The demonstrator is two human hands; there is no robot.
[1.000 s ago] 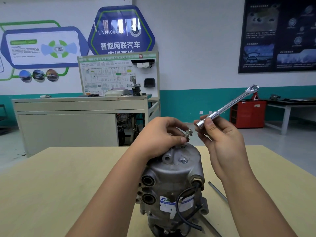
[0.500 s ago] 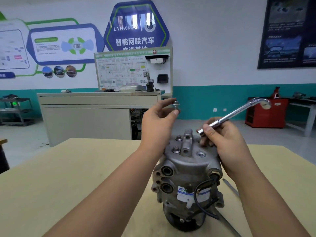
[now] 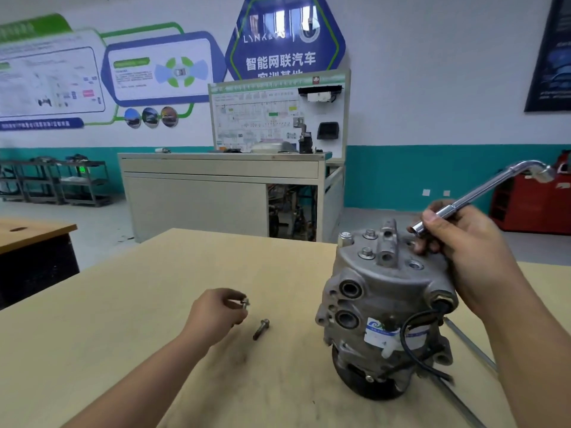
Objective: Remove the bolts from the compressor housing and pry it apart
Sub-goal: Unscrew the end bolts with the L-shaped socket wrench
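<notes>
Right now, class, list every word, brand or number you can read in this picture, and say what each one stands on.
"LYNK&CO", last letters faint in glare: blue hexagon sign on the wall.
"智能网联汽车": same sign; the line beneath is half hidden.
Compressor sticker, training board, wall panels, dark poster: too small or blurred to read.

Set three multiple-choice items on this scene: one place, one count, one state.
1. Where does the loose bolt lie?
A) on the compressor
B) on the table, beside the left hand
C) in the right hand
2. How many bolts lie free on the table?
A) one
B) three
C) five
3. The right hand is:
A) flat on the table
B) gripping the wrench
C) hanging idle

1 B: it lies between left hand and compressor.
2 A: the second bolt is pinched in the left hand.
3 B: its fingers curl round the shaft.
</notes>
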